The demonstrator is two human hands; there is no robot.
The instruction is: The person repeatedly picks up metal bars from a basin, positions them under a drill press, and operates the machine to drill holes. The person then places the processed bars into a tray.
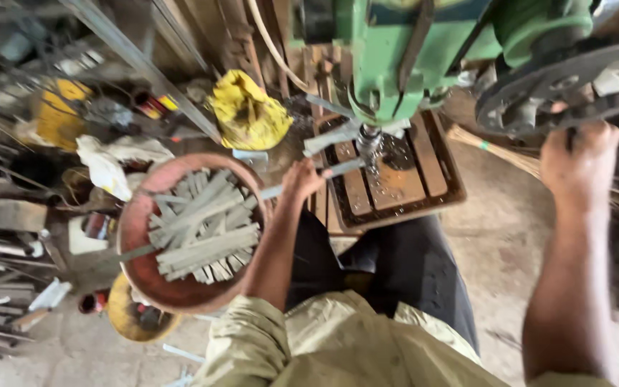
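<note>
nearest, the left hand [301, 179] is closed around a flat grey metal strip [324, 174], holding it across the near edge of the rusty slotted drill table [424, 190], its far end under the drill bit [368, 143]. the right hand [578, 161] grips the dark spoked feed wheel [574, 86]. beside the left arm sits a round reddish bowl [137, 222] of grey metal strips [205, 229]. to drill well, i'd judge, keep the strip pressed flat and feed slowly. beyond rises the green drill press [395, 50].

A crumpled yellow cloth [250, 113] lies behind the round reddish bowl [137, 215] of cut grey metal strips [205, 228]. A white rag [109, 163] sits left of it (partly blurred), a straw broom [499, 152] at right, and a yellow container [62, 111] far left.
</note>
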